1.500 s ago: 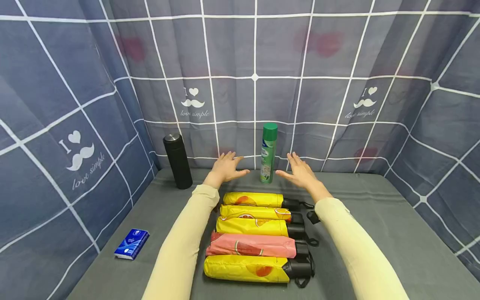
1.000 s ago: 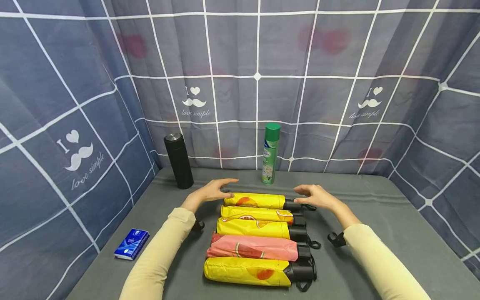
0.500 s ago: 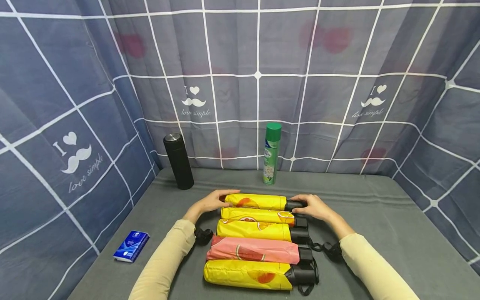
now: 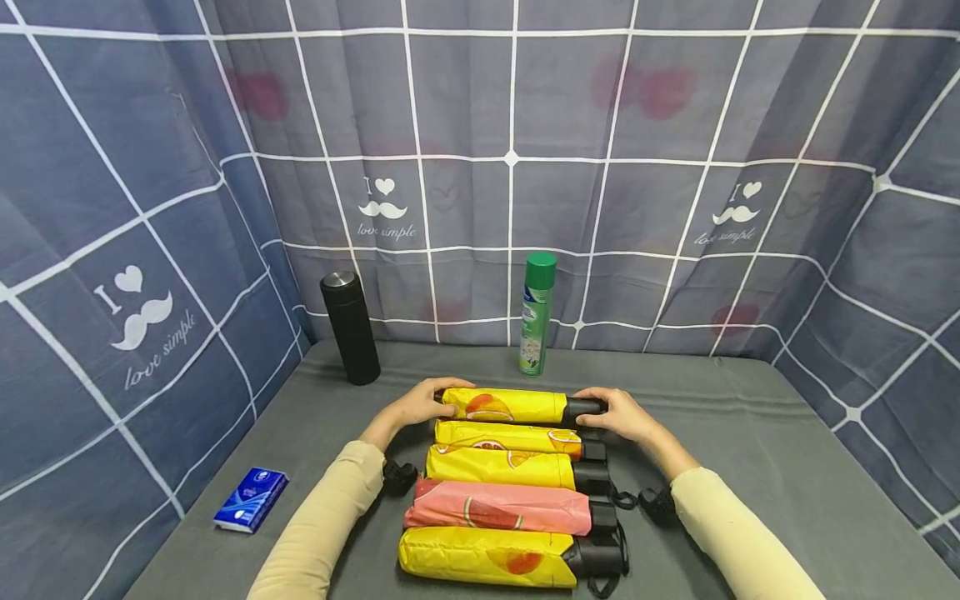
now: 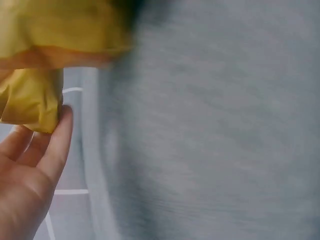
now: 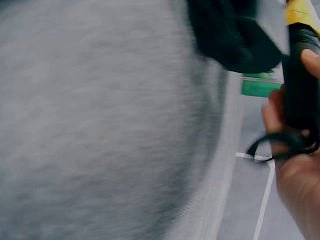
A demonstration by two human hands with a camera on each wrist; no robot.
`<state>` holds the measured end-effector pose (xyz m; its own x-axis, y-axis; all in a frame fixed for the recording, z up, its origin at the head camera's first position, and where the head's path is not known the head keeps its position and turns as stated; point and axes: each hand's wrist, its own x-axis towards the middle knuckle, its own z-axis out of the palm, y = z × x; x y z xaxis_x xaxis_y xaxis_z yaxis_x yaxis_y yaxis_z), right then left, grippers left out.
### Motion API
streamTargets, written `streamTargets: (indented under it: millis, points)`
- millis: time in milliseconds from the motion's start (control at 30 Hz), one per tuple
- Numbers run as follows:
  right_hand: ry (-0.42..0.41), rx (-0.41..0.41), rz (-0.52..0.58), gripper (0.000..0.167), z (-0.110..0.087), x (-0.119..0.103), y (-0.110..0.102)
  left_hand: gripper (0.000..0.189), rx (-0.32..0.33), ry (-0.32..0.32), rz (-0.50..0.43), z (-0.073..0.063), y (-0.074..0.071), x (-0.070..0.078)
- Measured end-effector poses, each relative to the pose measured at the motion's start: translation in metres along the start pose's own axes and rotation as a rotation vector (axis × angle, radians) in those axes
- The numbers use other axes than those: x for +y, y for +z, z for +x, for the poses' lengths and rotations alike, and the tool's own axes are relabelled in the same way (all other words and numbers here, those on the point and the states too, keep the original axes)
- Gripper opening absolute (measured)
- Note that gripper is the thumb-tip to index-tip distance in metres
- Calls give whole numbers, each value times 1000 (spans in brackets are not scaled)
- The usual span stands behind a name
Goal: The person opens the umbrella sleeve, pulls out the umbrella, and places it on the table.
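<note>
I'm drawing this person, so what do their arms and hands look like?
The left sleeve and right sleeve are long, pale yellow and slightly wrinkled. The left fingers and right fingers are bare, without gloves. A small black thing, probably a camera, sits at each wrist.

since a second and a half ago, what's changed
The left hand and right hand drew back from beside the green spray can; the left grips the farthest umbrella by its yellow end, the right by its black handle. The can, black flask, blue packet and other four umbrellas stayed put.
</note>
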<state>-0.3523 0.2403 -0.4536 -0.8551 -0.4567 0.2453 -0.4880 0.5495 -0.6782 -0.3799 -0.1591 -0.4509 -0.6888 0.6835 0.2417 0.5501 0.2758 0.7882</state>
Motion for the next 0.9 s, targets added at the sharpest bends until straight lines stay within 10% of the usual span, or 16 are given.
streamTargets:
  millis: [200,467,900]
  points:
    - [92,35,322,47,5,-9,-11,46,56,2,-203,4,-5,6]
    - [189,98,427,52,3,-13,-8,45,142,-60,-447,4,-2,17]
    - [260,54,653,53,-4,-20,-13,47,204,-3,-476,5,-5,29]
